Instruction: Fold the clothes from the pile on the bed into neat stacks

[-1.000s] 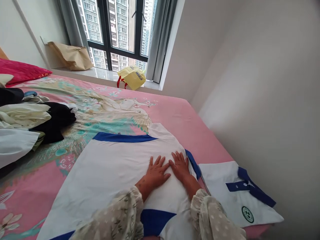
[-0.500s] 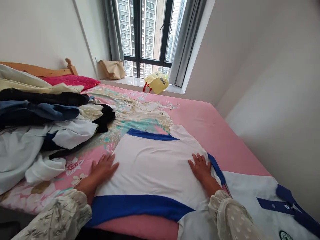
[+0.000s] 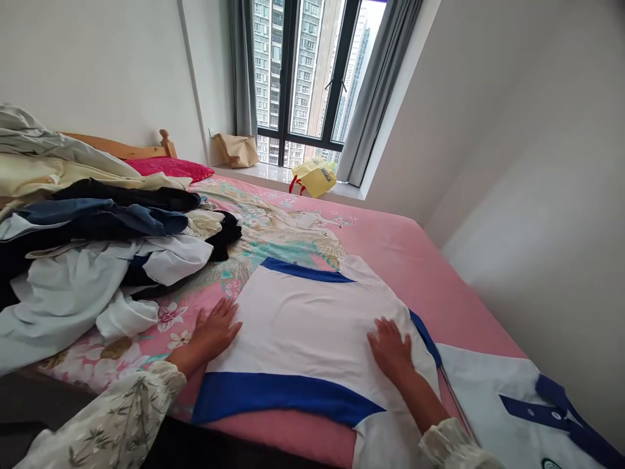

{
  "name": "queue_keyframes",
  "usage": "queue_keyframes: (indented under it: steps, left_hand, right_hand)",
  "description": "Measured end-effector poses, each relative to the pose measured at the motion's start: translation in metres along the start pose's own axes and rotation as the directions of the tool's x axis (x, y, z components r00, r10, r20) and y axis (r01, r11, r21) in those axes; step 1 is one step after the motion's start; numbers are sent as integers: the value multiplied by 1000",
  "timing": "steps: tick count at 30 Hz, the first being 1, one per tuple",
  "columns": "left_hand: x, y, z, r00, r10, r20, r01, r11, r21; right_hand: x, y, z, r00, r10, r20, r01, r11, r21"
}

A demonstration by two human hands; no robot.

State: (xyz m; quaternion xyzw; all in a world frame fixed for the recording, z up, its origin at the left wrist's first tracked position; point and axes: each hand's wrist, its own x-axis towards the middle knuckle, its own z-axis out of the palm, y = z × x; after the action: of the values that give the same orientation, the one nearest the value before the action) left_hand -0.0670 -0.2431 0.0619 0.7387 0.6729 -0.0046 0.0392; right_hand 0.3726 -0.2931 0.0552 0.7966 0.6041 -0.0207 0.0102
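A white shirt with blue bands (image 3: 312,326) lies spread on the pink bed in front of me. My left hand (image 3: 215,330) rests flat at its left edge, fingers apart, partly on the floral sheet. On the right half of the shirt, my right hand (image 3: 392,350) lies palm down with its fingers spread. Neither hand grips the cloth. A white polo shirt with a navy collar (image 3: 493,384) lies to the right of the blue-banded shirt.
A large heap of clothes (image 3: 97,260) covers the left of the bed (image 3: 385,241). Behind it are a red pillow (image 3: 170,169) and a wooden headboard (image 3: 112,147). A brown paper bag (image 3: 237,151) and a yellow bag (image 3: 315,178) stand by the window. A wall rises at right.
My right hand has slid slightly toward me over the shirt, while my left hand stays at the left edge. The whole view has shifted a little to the left.
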Motion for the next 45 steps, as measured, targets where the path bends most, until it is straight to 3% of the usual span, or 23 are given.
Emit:
queue_keyframes:
  steps: [2, 4, 7, 8, 10, 11, 13, 16, 18, 20, 22, 24, 26, 28, 30, 32, 34, 36, 37, 40, 41, 43, 45]
  left_hand:
    - [13, 31, -4, 993, 108, -56, -111, 993, -46]
    - [25, 58, -2, 983, 171, -64, -177, 980, -93]
    - [39, 72, 11, 987, 159, 6, -157, 978, -134]
    - [42, 68, 16, 990, 138, 29, -133, 981, -139]
    - [45, 54, 26, 995, 91, 48, -83, 986, -141]
    - [44, 46, 30, 996, 73, 44, -67, 988, -139]
    - [42, 32, 36, 998, 55, 28, -51, 991, -128]
    - [39, 23, 41, 999, 47, 16, -45, 993, -110]
    - [39, 24, 38, 999, 42, 26, -39, 994, -102]
    - [41, 30, 31, 998, 10, 59, -5, 996, -85]
    - [48, 43, 20, 996, 6, 86, -1, 998, -57]
    - [56, 63, 10, 992, 95, 78, -90, 994, -68]
    - [65, 86, 5, 974, 222, 52, -213, 967, -142]
    - [69, 106, 8, 957, 288, 46, -271, 937, -222]
    - [67, 115, 14, 952, 299, 57, -277, 928, -251]
    - [59, 110, 19, 922, 381, 66, -352, 899, -261]
    - [51, 95, 21, 839, 540, 73, -500, 816, -290]
    - [49, 80, 20, 762, 643, 79, -593, 742, -313]
    - [50, 76, 19, 776, 626, 76, -579, 755, -309]
    - [61, 85, 19, 927, 375, 30, -356, 899, -256]
    - [64, 93, 20, 949, 314, 15, -301, 922, -242]
    - [66, 108, 26, 948, 320, 10, -309, 924, -225]
    - [62, 114, 31, 914, 404, 24, -390, 896, -213]
  right_hand:
    - [-1, -55, -14, 978, -183, -103, 190, 980, 64]
    - [-2, -111, -19, 938, -324, -122, 339, 930, 141]
    - [3, -158, -11, 874, -480, -83, 485, 846, 219]
    - [7, -159, -5, 866, -498, -39, 493, 840, 229]
    - [17, -134, 8, 903, -426, 61, 407, 891, 202]
    - [22, -111, 16, 944, -317, 95, 300, 940, 162]
    - [30, -56, 28, 997, -62, 49, 59, 996, 64]
    - [33, 12, 34, 989, 144, 39, -144, 990, 8]
    - [33, 22, 28, 973, 218, 80, -219, 976, 1]
    - [33, 0, 17, 976, 210, 53, -211, 977, 22]
    - [33, -44, 5, 996, 74, -58, -69, 995, 73]
    - [31, -95, -4, 985, -109, -135, 128, 982, 137]
    - [29, -136, -9, 973, -195, -119, 218, 948, 230]
    - [25, -159, -11, 962, -260, -88, 275, 915, 297]
    - [19, -163, -8, 921, -387, -45, 382, 874, 301]
    - [13, -151, -6, 847, -531, 16, 506, 817, 275]
    - [7, -137, -5, 804, -592, 48, 564, 787, 251]
    - [5, -129, -10, 837, -547, 35, 524, 817, 239]
    - [6, -130, -13, 864, -504, 19, 484, 840, 244]
    - [14, -149, -20, 908, -413, -69, 413, 856, 311]
    - [17, -157, -19, 904, -417, -89, 422, 844, 332]
    - [25, -165, -12, 881, -470, -57, 460, 820, 341]
    - [32, -153, 0, 879, -477, 32, 446, 842, 303]
